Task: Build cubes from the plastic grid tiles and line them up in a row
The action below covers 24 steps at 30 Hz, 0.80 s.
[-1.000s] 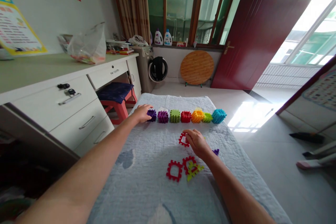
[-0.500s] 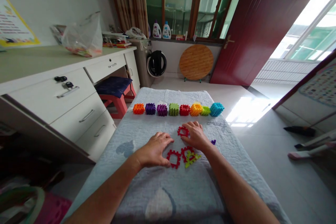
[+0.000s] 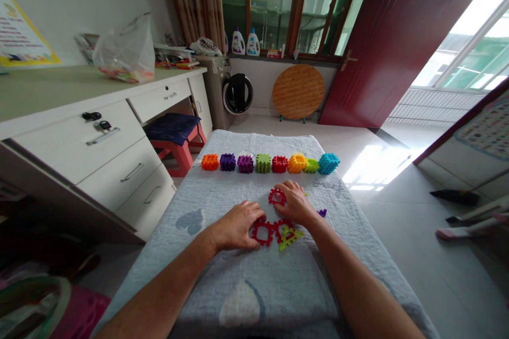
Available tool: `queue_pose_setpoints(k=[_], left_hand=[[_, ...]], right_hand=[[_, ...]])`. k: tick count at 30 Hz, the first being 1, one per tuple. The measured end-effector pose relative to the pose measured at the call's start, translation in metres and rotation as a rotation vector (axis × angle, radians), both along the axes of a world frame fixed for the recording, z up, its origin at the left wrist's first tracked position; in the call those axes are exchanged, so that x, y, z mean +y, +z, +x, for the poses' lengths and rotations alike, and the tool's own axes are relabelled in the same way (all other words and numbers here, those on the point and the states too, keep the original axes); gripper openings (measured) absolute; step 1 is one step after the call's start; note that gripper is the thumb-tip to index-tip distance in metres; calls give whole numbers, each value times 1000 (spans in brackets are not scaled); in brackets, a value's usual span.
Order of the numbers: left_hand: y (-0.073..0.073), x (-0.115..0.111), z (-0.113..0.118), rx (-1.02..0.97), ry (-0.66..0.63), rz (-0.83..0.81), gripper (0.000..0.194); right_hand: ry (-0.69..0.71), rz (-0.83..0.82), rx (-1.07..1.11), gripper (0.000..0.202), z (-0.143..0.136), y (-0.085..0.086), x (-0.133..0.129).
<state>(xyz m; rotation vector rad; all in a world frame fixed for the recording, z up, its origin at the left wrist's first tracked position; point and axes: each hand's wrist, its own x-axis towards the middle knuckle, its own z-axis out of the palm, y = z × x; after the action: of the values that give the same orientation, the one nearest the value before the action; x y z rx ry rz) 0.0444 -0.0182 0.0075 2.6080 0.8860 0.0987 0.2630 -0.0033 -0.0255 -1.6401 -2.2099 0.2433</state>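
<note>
My left hand [image 3: 240, 225] has its thumb and index finger round the left side of a red toothed square frame piece [image 3: 271, 233], which lies flat on the cloth. Right beside it is a second red square piece [image 3: 280, 226], partly covered by a yellow-green triangular piece [image 3: 290, 237]. Further back, my right hand [image 3: 295, 202] pinches a third red square piece [image 3: 272, 197] between thumb and fingers. A small purple piece [image 3: 322, 213] sits by my right wrist, and a bit of yellow-green shows behind that hand.
Across the cloth-covered table [image 3: 191, 259] runs a row of toothed block cubes, from an orange cube [image 3: 210, 162] to a blue cube [image 3: 328, 163]. A white desk [image 3: 115, 169] and a stool [image 3: 175, 130] stand at the left.
My left fingers have closed in on the nearest red square piece, which has turned slightly and shifted away from me, against its neighbour. My right hand has barely moved.
</note>
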Motion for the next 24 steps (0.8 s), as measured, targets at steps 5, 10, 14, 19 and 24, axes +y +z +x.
queue_pose_setpoints(k=[5,10,14,19,24], left_hand=[[1,7,1,-106,117,31,34],[-9,26,1,-183,379,247,23],[-21,32,-4,-148,320,218,21],[-21,30,-16,-233,230,51,30],[-21,30,-21,-335,282,29,44]], right_hand=[[9,12,7,46,0,-3,2],[24,13,4,45,1,-6,3],[32,10,5,45,3,-7,3],[41,33,49,43,1,-5,2],[98,101,174,41,-11,0,0]])
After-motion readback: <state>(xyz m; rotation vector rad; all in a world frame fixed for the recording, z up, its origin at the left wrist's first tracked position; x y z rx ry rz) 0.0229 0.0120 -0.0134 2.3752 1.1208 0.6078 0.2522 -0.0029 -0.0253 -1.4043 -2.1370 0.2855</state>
